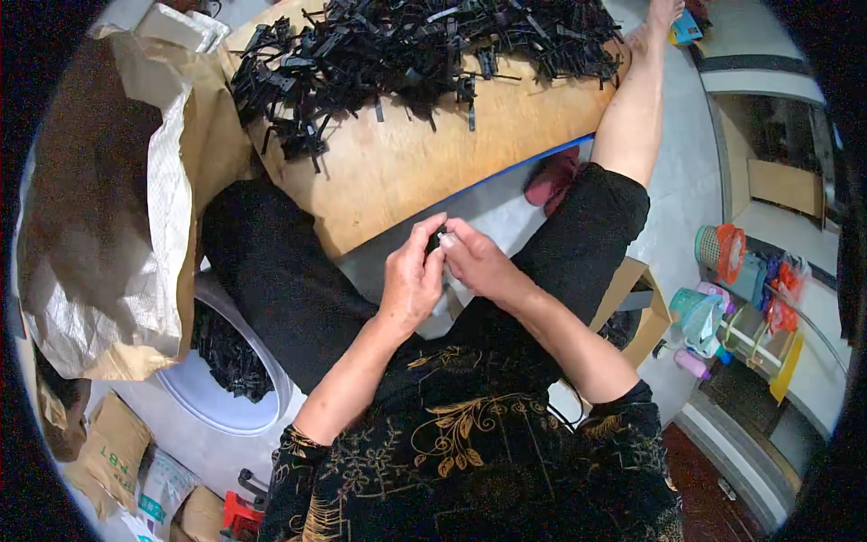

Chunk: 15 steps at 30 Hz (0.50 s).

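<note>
My left hand (413, 274) and my right hand (481, 262) meet above my lap, just off the near edge of the wooden board. Between their fingertips they pinch a small black plastic part (437, 239). Fingers cover most of it, so its full shape is hidden. Beyond my hands, a large heap of black plastic parts (406, 63) lies tangled on the wooden board (379, 181). Several pieces with thin strips stick out along the heap's near side.
A big open paper sack (172, 226) stands at the left. Below it, a white tub (237, 420) holds more black parts. At the right are a cardboard box (664, 312), a pink bottle (693, 363) and a basket (709, 246). A dark red slipper (551, 179) lies under the board.
</note>
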Each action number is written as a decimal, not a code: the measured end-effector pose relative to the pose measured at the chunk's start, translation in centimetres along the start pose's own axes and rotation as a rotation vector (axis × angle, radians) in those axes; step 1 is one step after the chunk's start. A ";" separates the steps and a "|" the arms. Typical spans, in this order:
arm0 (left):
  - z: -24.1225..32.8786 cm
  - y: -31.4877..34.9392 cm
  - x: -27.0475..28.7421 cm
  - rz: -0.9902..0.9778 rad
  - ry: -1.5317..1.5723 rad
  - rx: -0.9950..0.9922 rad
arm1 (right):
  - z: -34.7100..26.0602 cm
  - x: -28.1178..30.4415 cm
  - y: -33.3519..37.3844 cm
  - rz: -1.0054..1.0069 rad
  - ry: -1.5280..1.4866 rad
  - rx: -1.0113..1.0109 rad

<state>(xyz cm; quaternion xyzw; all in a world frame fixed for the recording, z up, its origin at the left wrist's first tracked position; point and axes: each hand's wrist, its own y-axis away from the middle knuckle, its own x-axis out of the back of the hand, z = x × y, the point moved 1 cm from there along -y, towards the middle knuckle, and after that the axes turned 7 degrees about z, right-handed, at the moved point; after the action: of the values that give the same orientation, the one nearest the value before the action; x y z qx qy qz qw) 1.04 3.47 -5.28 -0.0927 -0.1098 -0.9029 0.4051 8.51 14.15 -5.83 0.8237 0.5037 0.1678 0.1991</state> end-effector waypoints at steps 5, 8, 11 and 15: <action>-0.1 -0.2 -0.5 -0.117 0.110 0.210 | -5.4 5.7 -3.0 -0.425 0.567 0.159; -0.2 -0.6 -0.3 -0.177 0.585 0.461 | -8.6 8.5 -6.9 -0.062 0.774 0.378; 0.7 -0.4 -0.6 -0.348 0.665 0.569 | -8.8 10.2 -11.0 0.372 0.916 0.432; 0.2 -0.2 -0.7 -0.298 0.778 0.632 | -7.6 10.9 -14.9 0.557 1.073 0.625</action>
<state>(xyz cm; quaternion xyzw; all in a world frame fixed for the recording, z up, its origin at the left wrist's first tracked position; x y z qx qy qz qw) 1.41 4.13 -5.34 0.3931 -0.2305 -0.8412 0.2911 -1.73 31.26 -5.81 0.7443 0.3266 0.4447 -0.3763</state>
